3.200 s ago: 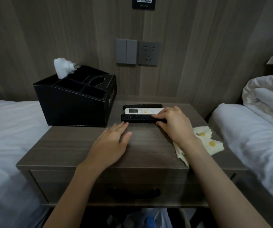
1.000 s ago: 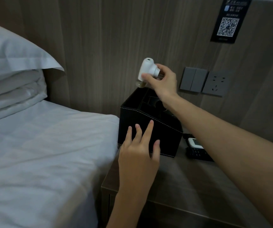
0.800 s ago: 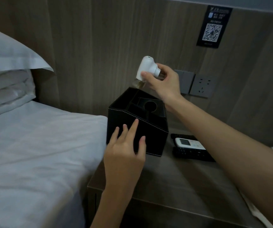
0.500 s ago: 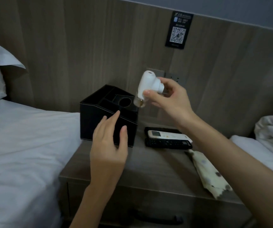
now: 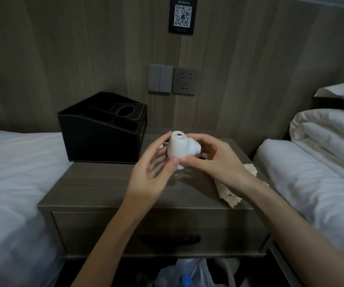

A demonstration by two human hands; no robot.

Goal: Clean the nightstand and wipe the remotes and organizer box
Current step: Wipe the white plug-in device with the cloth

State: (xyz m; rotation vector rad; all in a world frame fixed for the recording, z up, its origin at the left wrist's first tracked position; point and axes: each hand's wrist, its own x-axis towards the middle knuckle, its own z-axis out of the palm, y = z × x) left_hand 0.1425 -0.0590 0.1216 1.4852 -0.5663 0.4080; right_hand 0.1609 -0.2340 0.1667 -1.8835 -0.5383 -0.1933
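White plug-in [image 5: 178, 148] pinched between both hands: right hand [image 5: 214, 162] on its neck, left hand [image 5: 152, 172] on its body. Likely light, rigid, smooth — grip the body. Organizer box [image 5: 100, 139] beyond the left hand; cloth [image 5: 229, 195] under the right wrist.

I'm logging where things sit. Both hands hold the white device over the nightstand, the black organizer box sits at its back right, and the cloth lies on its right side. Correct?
No. The head view shows the black organizer box at the back left of the nightstand. The rest stands: left hand and right hand hold the white device over it, and the cloth lies on its right side.
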